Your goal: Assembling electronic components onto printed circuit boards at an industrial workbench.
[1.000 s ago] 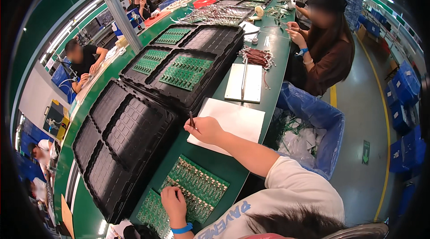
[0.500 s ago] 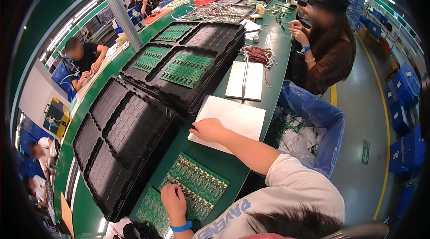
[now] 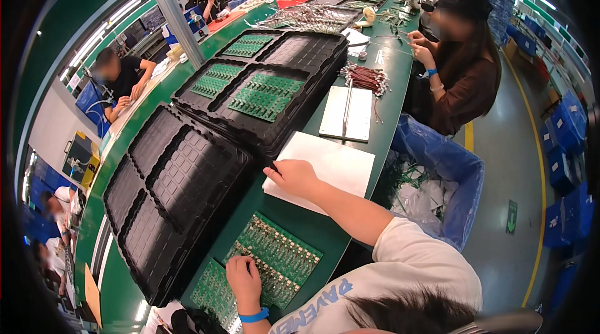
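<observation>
My left hand [image 3: 244, 279], with a blue band at its wrist, rests with bent fingers where two green circuit boards meet. The larger circuit board [image 3: 284, 256] carries rows of small pale parts; the other circuit board [image 3: 210, 285] lies partly under my hand and wrist. Over a stack of white paper [image 3: 331, 165], my right hand [image 3: 294, 177] is closed. A small dark bit shows by its thumb, too small to name. What the left fingertips pinch, if anything, is hidden.
Black compartment trays [image 3: 181, 202] stand along the left, the farther tray [image 3: 294, 106] holding several green boards. Beyond the paper lie a white plate [image 3: 334, 124] and red wires [image 3: 365, 77]. A blue lined bin [image 3: 465, 190] stands right; a co-worker [image 3: 462, 77] sits beyond it.
The whole view has shifted slightly. My right hand has turned a little over the paper, and less of the dark bit by it shows. My left hand stays on the boards.
</observation>
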`<state>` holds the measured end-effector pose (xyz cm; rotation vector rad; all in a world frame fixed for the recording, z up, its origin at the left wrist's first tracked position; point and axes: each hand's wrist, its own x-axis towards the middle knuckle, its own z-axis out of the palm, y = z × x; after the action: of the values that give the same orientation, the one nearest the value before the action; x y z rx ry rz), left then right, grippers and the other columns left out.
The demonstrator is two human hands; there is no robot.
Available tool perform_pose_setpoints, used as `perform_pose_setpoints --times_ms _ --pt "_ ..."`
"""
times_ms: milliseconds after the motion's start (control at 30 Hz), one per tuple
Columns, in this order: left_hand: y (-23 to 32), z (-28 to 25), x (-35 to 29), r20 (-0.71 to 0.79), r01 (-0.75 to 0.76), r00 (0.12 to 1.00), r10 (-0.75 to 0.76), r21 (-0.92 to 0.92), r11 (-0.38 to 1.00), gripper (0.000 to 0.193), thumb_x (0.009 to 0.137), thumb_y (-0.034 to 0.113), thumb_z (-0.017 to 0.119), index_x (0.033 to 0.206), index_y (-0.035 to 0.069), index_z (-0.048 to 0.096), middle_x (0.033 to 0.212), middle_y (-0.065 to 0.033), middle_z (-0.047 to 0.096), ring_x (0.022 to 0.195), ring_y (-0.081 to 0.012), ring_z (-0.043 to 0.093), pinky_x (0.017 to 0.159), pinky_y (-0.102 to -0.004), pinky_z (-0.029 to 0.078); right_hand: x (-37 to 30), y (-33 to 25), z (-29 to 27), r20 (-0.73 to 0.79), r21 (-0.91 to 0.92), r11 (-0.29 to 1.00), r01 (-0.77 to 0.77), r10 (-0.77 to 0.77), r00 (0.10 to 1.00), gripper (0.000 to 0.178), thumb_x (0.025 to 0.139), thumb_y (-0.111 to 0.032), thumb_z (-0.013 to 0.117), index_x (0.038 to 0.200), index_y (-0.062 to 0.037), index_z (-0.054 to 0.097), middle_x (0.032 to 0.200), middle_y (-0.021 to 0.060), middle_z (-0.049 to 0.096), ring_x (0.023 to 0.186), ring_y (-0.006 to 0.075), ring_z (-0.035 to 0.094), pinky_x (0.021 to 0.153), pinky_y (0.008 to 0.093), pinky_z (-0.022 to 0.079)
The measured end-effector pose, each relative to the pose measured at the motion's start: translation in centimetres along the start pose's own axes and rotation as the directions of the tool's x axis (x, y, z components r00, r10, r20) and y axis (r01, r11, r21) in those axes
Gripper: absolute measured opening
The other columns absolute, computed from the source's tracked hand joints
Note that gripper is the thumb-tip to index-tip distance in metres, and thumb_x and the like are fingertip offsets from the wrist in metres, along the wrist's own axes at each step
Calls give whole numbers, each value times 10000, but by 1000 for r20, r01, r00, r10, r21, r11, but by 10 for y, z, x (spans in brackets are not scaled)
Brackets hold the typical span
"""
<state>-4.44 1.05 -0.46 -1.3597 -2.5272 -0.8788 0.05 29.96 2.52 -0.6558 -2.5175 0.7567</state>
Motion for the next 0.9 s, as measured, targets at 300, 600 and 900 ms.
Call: perform_pose_setpoints --times_ms 300,600,900 --pt "-2 2 0 -29 -28 999 29 16 999 81 753 22 628 792 24 556 874 -134 549 834 -328 521 716 -421 429 2 8 12 -406 62 989 138 -101 908 280 886 -328 515 762 -93 604 649 83 583 670 295 607 557 405 466" --pt "3 -1 2 4 -3 1000 3 -4 1000 78 769 2 608 803 -8 538 882 -160 530 845 -347 512 737 -419 432 -1 2 6 -299 116 990 81 -43 953 201 878 -284 538 804 -106 593 670 67 622 610 276 610 514 395 460" --pt "5 -3 3 19 18 1000 -18 5 1000 80 764 3 607 806 -9 540 886 -166 535 869 -355 516 757 -423 430 -2 -2 5 -406 200 964 174 -80 910 81 819 -201 594 839 -125 615 657 40 634 558 248 607 486 361 457"
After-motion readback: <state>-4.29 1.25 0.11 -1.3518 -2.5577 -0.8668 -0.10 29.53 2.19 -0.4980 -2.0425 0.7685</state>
